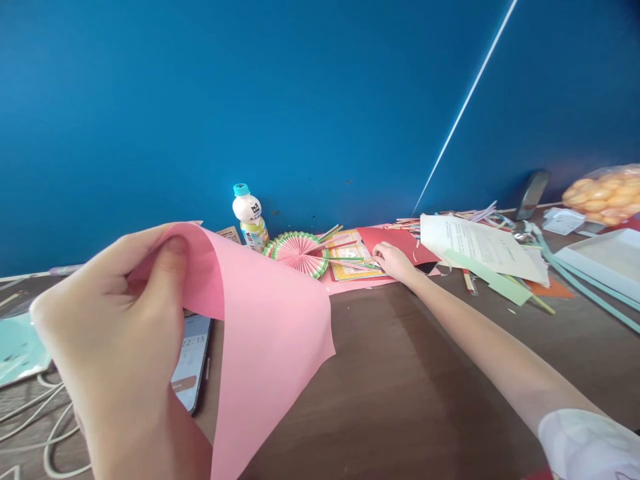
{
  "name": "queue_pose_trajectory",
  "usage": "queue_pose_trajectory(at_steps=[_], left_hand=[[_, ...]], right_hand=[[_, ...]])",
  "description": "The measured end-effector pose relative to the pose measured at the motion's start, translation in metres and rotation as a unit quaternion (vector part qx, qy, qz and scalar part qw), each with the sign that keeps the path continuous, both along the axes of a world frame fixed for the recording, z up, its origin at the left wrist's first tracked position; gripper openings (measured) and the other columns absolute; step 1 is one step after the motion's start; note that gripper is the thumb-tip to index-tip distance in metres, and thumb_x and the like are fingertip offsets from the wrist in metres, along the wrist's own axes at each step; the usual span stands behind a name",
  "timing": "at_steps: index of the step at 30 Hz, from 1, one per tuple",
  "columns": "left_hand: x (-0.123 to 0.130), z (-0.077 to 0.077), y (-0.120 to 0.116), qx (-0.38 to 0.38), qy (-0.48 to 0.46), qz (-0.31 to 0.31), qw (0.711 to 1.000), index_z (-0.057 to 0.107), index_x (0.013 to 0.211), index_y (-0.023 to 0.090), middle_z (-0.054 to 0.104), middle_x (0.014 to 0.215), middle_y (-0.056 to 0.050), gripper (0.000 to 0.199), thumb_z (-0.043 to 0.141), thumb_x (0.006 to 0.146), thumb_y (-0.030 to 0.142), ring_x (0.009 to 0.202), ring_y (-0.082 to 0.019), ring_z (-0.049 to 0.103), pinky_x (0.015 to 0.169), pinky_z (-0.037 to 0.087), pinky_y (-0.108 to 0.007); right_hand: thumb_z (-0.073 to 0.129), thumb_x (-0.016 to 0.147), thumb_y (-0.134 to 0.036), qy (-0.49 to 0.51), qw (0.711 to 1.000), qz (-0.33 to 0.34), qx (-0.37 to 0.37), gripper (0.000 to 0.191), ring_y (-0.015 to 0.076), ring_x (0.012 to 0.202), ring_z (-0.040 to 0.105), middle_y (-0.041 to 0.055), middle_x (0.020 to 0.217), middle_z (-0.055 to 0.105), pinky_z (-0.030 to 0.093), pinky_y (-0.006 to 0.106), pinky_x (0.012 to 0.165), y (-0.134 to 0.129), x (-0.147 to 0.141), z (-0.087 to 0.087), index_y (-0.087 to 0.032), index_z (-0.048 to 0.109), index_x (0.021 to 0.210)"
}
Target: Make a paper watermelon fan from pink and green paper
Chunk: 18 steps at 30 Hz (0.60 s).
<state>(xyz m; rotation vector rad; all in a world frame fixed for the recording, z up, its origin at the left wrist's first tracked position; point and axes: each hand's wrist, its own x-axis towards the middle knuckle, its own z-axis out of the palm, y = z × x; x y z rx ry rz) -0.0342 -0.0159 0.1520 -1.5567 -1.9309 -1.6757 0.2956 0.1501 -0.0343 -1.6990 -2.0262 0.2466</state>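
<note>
One pink paper sheet (270,333) is grasped in the left hand (115,313), its upper end curled over between thumb and fingers and the rest hanging in a broad bend. To handle it well, a light pinch near the edge would serve best, since a hard squeeze could press a crease into the curl; the loose part wants room to swing clear of the phone (193,357) behind it. The right hand (395,261) reaches to the craft pile by the wall, fingertips drawn together at the near left edge of a red paper sheet (410,245); whether they grip anything there, I cannot tell. With thin strips and a pleated paper rosette (300,255) crowded so near, small, low finger movements would be the safer way, so that nothing gets dragged or the pleats flattened. The pink sheet lies chiefly to the right of the left hand and closer to the wearer than the right hand, well apart from it, its lower end running out of view above the brown tabletop (380,373). The red sheet is right at the right hand, extending behind it and to its right, towards the printed document (485,243).
</note>
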Motion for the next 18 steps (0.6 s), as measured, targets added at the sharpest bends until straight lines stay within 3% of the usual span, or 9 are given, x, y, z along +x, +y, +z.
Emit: queue_pose_trajectory(at_steps=[4,9,16,18], left_hand=[[0.001,0.000,0.000,-0.001,0.002,-0.001,1.000,0.072,0.093,0.031,0.070,0.078,0.004,0.026,0.055,0.077,0.020,0.075,-0.019,0.065,0.063,0.045,-0.029],[-0.001,-0.002,0.001,0.007,-0.002,-0.012,1.000,0.072,0.092,0.031,0.070,0.080,0.003,0.024,0.056,0.077,0.020,0.077,-0.020,0.065,0.064,0.045,-0.030],[0.000,0.000,-0.001,0.003,-0.015,-0.013,1.000,0.072,0.090,0.029,0.069,0.080,0.003,0.025,0.053,0.077,0.020,0.081,-0.022,0.064,0.073,0.045,-0.034],[-0.003,-0.002,-0.001,0.020,-0.036,-0.060,0.997,0.072,0.090,0.027,0.068,0.080,0.002,0.026,0.053,0.075,0.016,0.082,-0.022,0.061,0.074,0.043,-0.034]], right_hand=[[0.048,0.082,-0.015,0.012,1.000,0.003,-0.021,0.010,0.0132,0.068,0.053,0.0038,0.083,0.058,0.041,0.029,0.068,0.000,0.002,0.003,-0.015,0.055,0.073],[0.051,0.075,-0.019,0.073,0.994,0.035,-0.078,0.009,0.0183,0.074,0.061,0.0071,0.082,0.066,0.046,0.030,0.068,-0.006,0.018,0.016,-0.017,0.059,0.078],[0.050,0.071,-0.023,0.142,0.975,0.120,-0.122,0.030,0.0196,0.097,0.062,0.0080,0.107,0.066,0.050,0.032,0.082,-0.012,0.043,0.042,-0.018,0.060,0.100],[0.052,0.071,-0.025,0.130,0.978,0.116,-0.117,0.032,0.0209,0.096,0.062,0.0085,0.106,0.065,0.049,0.034,0.083,-0.010,0.045,0.044,-0.017,0.060,0.101]])
